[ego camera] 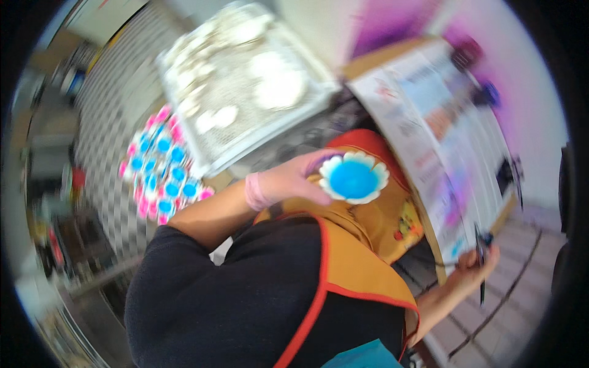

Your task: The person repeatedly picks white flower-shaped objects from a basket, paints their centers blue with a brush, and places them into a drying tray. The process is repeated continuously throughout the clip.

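My left hand (294,177), in a thin pink glove, grips a small white flower-shaped cup (354,178) by its side. The cup has a scalloped rim, and its inside is coloured bright blue. It is held over my lap, with its open face towards me. Out to the right, my right hand (474,264) is closed around a dark airbrush (481,250), apart from the cup and by the near corner of a paper-covered board (409,133). A thin hose or cord runs from near that hand. Motion blur hides the airbrush's finer parts.
A white mesh-bottomed crate (257,146) holds several white pieces (276,80). Beside it sit many blue-and-pink flower cups (170,172). The wall (520,119) behind the board bears pink-purple colour. A dark holder-like object (508,175) stands at the board's far right edge. My orange apron (363,221) covers my lap.
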`<action>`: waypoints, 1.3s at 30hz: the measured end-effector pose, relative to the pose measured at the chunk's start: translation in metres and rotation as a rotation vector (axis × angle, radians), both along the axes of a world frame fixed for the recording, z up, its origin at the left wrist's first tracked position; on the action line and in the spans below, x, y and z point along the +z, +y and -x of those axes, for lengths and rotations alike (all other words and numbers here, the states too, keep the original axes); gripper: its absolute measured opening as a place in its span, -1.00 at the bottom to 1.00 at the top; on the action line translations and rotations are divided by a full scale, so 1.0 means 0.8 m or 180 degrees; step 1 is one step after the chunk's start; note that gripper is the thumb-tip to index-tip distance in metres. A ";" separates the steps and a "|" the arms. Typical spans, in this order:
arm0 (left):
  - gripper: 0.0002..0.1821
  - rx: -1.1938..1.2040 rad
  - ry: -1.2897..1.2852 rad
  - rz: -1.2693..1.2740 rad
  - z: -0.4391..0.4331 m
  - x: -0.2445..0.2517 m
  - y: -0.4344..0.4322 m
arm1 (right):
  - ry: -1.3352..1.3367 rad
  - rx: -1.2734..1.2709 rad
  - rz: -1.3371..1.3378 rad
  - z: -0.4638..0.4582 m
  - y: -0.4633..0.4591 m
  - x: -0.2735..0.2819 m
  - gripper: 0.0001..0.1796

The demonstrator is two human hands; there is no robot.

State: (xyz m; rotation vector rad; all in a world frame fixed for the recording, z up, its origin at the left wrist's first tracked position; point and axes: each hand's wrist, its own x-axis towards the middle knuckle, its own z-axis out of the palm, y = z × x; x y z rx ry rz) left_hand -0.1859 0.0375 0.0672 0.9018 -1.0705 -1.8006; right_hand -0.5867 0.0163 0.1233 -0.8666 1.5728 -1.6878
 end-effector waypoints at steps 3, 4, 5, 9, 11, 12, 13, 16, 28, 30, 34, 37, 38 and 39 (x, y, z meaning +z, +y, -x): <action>-0.03 0.0645 0.0027 -0.1025 -0.073 -0.031 0.132 | 0.0024 0.0360 0.0192 0.001 -0.005 0.005 -0.64; 0.05 0.1038 0.0189 -0.1487 -0.091 -0.048 0.181 | 0.0139 0.0478 0.0187 -0.003 -0.006 0.008 -0.63; 0.06 0.1390 0.0058 -0.1549 -0.108 -0.067 0.230 | 0.0232 0.0510 0.0149 -0.010 -0.009 0.009 -0.63; -0.13 0.2412 -0.1014 -0.2992 -0.187 -0.173 0.400 | 0.0284 0.0529 0.0091 -0.035 -0.016 0.025 -0.62; -0.14 0.2989 -0.1446 -0.2719 -0.236 -0.219 0.454 | 0.0325 0.0464 0.0100 -0.050 -0.014 0.030 -0.60; -0.18 0.4079 -0.1606 -0.2800 -0.261 -0.234 0.473 | 0.0500 0.0478 0.0193 -0.056 -0.013 0.032 -0.61; -0.22 0.4724 -0.1500 -0.2545 -0.284 -0.244 0.487 | 0.0503 0.0517 0.0186 -0.059 -0.011 0.036 -0.61; -0.14 0.5415 -0.1377 -0.2004 -0.342 -0.256 0.516 | 0.0495 0.0536 0.0183 -0.067 -0.007 0.048 -0.63; -0.10 0.4487 -0.0917 -0.1707 -0.275 -0.487 0.420 | 0.0878 0.0323 0.0311 -0.087 0.013 0.063 -0.68; -0.08 0.4416 -0.0909 -0.1951 -0.265 -0.497 0.374 | 0.0805 0.0180 0.0367 -0.088 0.017 0.070 -0.70; 0.16 0.4328 -0.1784 -0.3025 -0.267 -0.504 0.321 | 0.1074 0.0134 0.0352 -0.091 0.023 0.081 -0.67; 0.07 0.3730 -0.2487 -0.3591 -0.289 -0.544 0.320 | 0.1089 0.0116 0.0386 -0.093 0.024 0.082 -0.66; 0.02 0.3408 -0.2524 -0.3623 -0.299 -0.554 0.324 | 0.1052 0.0167 0.0388 -0.092 0.024 0.081 -0.67; -0.03 0.3274 -0.2892 -0.3567 -0.310 -0.556 0.327 | 0.1003 0.0215 0.0388 -0.090 0.023 0.079 -0.68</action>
